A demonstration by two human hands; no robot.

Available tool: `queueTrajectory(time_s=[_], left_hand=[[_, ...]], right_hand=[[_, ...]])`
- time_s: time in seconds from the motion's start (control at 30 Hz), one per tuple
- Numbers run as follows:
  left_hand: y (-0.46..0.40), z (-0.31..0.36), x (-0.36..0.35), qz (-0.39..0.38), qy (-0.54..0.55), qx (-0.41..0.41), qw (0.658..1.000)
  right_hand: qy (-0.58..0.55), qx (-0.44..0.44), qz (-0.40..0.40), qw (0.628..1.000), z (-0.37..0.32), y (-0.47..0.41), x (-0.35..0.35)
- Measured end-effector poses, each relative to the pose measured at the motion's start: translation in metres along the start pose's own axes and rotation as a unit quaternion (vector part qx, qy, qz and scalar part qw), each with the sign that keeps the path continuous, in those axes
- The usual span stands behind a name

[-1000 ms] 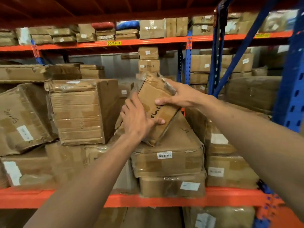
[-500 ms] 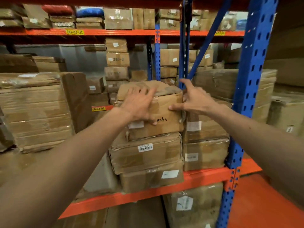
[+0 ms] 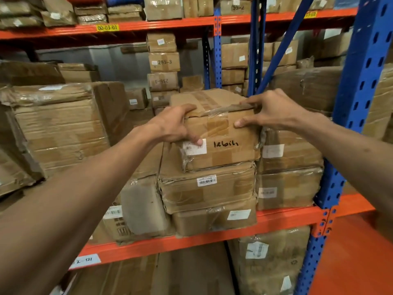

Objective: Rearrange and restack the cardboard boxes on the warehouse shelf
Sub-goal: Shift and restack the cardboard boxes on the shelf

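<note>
A taped cardboard box with handwritten black lettering (image 3: 221, 143) lies flat on top of a stack of two wider boxes (image 3: 207, 188) on the orange shelf beam (image 3: 191, 239). My left hand (image 3: 174, 124) grips the box's upper left corner, fingers curled over the top edge and thumb down on the front by a white label. My right hand (image 3: 270, 110) holds the upper right corner, fingers over the top edge, thumb pressing the front face.
A large worn box (image 3: 59, 126) stands to the left, a grey-patched box (image 3: 142, 205) beside the stack. Two stacked boxes (image 3: 289, 169) sit right of it against the blue upright (image 3: 359, 99). More boxes fill the back and the upper shelf (image 3: 131, 26).
The box went from tilted on one edge to lying flat on the stack. Both hands shifted from its faces to its upper corners. The camera moved closer.
</note>
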State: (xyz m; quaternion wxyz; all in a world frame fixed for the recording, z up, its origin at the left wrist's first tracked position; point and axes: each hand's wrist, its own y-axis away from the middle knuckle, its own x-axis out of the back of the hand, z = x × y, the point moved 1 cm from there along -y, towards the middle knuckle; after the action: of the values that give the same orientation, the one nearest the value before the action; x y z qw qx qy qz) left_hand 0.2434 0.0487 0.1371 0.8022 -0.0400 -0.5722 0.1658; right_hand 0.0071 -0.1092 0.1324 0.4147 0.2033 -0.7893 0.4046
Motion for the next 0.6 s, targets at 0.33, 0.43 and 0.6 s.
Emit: queueTrajectory(time_s=[0.33,0.43,0.6], left_hand=[[0.003,-0.007,-0.007,0.023,0.027,0.04,0.999],[0.018,-0.002,-0.016,0.067,0.03,0.053,0.996],[0.039,-0.006,-0.016,0.082,-0.07,0.058,0.992]], right_hand=[[0.0,-0.041,-0.007,0.999,-0.018,-0.008,0.002],[0.013,-0.068,-0.036,0.997,-0.023,-0.005,0.001],[0.153,-0.037,-0.087,0.984,-0.04,-0.002,-0.001]])
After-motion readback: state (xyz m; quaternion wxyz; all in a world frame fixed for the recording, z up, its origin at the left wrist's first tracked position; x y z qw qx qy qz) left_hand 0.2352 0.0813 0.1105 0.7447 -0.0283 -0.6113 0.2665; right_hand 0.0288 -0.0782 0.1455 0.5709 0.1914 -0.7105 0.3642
